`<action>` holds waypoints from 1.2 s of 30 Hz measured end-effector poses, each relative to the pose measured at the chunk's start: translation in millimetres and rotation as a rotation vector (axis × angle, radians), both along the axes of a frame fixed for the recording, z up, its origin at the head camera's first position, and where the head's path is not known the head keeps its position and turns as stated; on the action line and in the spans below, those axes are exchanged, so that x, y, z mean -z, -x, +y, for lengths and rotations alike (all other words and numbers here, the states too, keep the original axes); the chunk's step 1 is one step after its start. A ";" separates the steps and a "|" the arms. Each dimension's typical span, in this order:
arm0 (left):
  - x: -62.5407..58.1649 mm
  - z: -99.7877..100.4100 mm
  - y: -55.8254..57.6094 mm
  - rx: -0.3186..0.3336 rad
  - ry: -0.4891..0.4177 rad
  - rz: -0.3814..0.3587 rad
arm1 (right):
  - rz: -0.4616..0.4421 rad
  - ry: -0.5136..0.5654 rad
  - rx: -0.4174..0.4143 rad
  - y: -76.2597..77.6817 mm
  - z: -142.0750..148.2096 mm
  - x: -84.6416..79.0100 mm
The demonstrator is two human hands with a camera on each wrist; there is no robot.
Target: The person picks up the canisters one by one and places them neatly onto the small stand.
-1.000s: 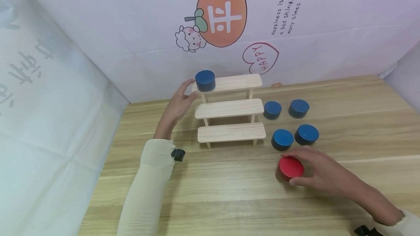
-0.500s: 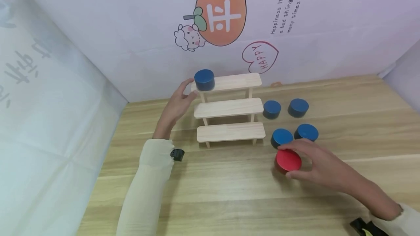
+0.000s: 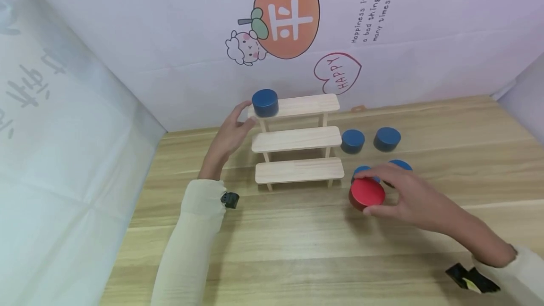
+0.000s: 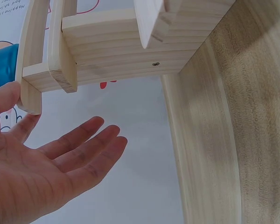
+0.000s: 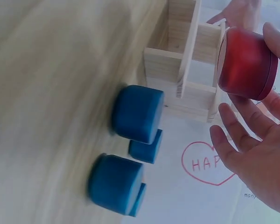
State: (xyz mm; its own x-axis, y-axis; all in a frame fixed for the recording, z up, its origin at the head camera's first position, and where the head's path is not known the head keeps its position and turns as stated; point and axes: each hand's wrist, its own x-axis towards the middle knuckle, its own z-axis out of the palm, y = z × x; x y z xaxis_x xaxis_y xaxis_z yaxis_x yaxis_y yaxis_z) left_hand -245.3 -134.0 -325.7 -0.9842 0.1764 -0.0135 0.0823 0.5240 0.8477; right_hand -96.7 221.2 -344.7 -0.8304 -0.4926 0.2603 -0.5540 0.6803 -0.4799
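A three-tier wooden display stand point(image 3: 297, 139) stands near the back wall. At the left end of its top tier sits a round blue tin point(image 3: 265, 103). My left hand point(image 3: 229, 137) pinches that tier's end between thumb and index finger; the other fingers point(image 4: 91, 156) spread loosely in the left wrist view. My right hand point(image 3: 410, 199) grips a round red tin point(image 3: 367, 193) by its sides, raised above the table, as the right wrist view shows. In the head view the red tin partly covers one blue tin point(image 5: 137, 113) behind it.
Several more blue tins stand right of the stand, among them a back one point(image 3: 387, 139), one close to the middle tier point(image 3: 352, 141), and one partly behind my right hand point(image 3: 401, 165). White printed cloth point(image 3: 191, 37) hangs behind and at the sides of the wooden table point(image 3: 297, 249).
My right hand has lifted the red tin and carried it forward and slightly left, towards the stand. My left hand stays at the top tier's end.
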 end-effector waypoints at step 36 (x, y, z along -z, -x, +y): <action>1.7 -0.9 2.2 -0.006 -0.026 -0.038 | -0.053 0.030 0.136 66.6 -38.2 -45.6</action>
